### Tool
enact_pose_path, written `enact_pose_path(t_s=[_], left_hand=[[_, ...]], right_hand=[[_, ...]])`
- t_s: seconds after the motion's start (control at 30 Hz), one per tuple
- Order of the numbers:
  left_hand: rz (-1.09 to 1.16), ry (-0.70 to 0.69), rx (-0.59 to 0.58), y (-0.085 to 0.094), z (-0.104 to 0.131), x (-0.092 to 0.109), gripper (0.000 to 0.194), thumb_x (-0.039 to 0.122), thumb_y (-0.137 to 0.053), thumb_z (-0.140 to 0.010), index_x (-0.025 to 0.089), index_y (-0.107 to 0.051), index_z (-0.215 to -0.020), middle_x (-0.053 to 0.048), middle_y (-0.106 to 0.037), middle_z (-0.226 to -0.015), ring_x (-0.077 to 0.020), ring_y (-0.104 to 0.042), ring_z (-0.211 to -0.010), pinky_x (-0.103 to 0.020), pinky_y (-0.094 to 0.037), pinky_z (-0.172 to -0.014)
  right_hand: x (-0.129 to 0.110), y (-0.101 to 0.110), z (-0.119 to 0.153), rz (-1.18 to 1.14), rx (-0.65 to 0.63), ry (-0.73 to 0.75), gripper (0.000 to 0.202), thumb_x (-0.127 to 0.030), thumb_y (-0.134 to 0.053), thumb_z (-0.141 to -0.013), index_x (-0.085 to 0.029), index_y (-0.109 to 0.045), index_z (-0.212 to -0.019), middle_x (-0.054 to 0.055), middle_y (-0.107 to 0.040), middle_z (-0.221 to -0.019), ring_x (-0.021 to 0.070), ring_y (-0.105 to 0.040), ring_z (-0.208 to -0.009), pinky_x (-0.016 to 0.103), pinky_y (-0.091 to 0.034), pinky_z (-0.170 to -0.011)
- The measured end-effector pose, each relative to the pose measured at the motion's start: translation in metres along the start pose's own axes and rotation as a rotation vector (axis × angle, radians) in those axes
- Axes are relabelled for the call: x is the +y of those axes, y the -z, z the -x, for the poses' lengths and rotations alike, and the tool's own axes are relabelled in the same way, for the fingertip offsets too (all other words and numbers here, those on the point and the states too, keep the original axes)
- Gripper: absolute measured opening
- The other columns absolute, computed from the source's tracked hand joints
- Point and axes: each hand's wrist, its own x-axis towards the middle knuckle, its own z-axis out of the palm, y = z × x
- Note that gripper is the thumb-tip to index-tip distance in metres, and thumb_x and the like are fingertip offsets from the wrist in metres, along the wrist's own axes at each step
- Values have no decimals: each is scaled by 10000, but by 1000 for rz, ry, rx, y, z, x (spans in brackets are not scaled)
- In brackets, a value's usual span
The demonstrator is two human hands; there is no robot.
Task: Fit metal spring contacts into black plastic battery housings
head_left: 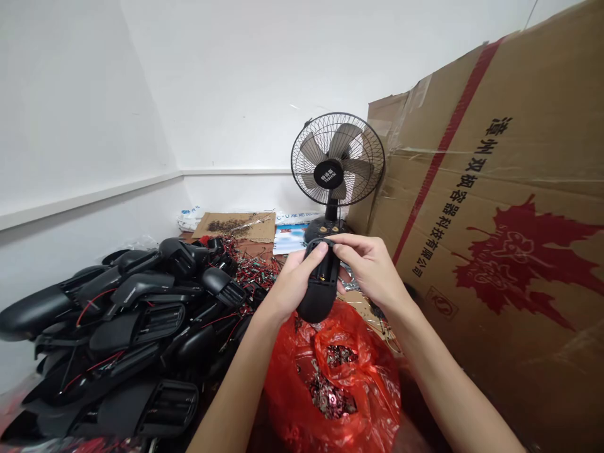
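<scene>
Head view: The work surface (268, 246) is reddish brown and lies in a corner of white walls (226, 82) with a pale horizontal trim strip (94, 200). A black fan (329, 174) stands at the rear. A large cardboard box (519, 207), printed with a red leaf and a red stripe, borders the right side. A flat cardboard sheet (264, 225) at the rear carries small dark parts; beside it is a blue-and-white printed item (289, 242). Black housings (141, 327) are heaped at left, next to tangled red wires (258, 267). The black unit (317, 302) is held above an open red plastic bag (380, 384) containing small metal pieces (328, 396). The left hand (293, 280) is closed around the unit's left side, thumb on its face. The right hand (370, 261) pinches its upper right edge, fingers bent.
</scene>
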Motion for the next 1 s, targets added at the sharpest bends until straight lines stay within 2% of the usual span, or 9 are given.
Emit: enact_pose_path(t_s=[0.1, 0.23, 0.3, 0.4, 0.53, 0.73, 1.0], left_hand=[[2, 4, -26, 1, 1, 0, 551, 587, -591, -950, 80, -703, -1136, -131, -763, -784, -198, -708, -622, -286, -553, -647], [-8, 23, -118, 2, 3, -1, 501, 540, -671, -925, 121, -678, -1200, -111, -765, -857, -199, -718, -706, -308, -561, -731], [-1, 17, -141, 2, 4, -2, 452, 491, -704, -918, 142, -675, -1203, -98, -762, -917, -195, -719, -769, -318, -556, -794], [31, 32, -169, 2, 5, -2, 414, 447, -712, -914, 147, -674, -1197, -95, -754, -942, -201, -712, -817, -324, -537, -824], [139, 57, -221, 1, 6, 0, 423, 386, -739, -870, 135, -652, -1199, -89, -743, -844, -218, -714, -782, -331, -529, -793], [204, 74, -249, 1, 6, 0, 315, 311, -752, -842, 138, -677, -1095, -64, -728, -803, -206, -719, -774, -326, -537, -813], [241, 112, -198, 0, 7, -2, 417, 295, -795, -785, 148, -644, -1145, -64, -741, -846, -200, -719, -739, -350, -546, -827]], right_hand=[[-3, 3, 1, 16, 10, 11, 272, -286, -615, -852, -166, -813, -995, -20, -581, -514, 128, -510, -333, 237, -380, -325], [-7, 7, 4, 65, -38, 12, 299, -318, -594, -899, -200, -807, -1072, 48, -754, -821, 112, -549, -386, 234, -402, -325], [-8, 9, 5, 77, -76, 19, 294, -331, -597, -920, -226, -803, -1101, 54, -774, -968, 100, -549, -418, 226, -420, -326], [-7, 10, 6, 80, -118, 24, 277, -334, -608, -932, -246, -804, -1107, 51, -774, -1055, 88, -545, -434, 214, -435, -329], [-8, 11, 6, 69, -142, 9, 266, -340, -621, -936, -252, -806, -1106, 52, -775, -1022, 80, -539, -405, 213, -439, -325], [-7, 10, 6, 53, -122, 8, 226, -319, -638, -922, -243, -817, -1038, 18, -727, -750, 100, -540, -379, 206, -425, -301], [-1, 9, 6, 27, -76, -2, 203, -352, -695, -890, -230, -817, -995, 38, -761, -824, 93, -521, -352, 217, -412, -274]])
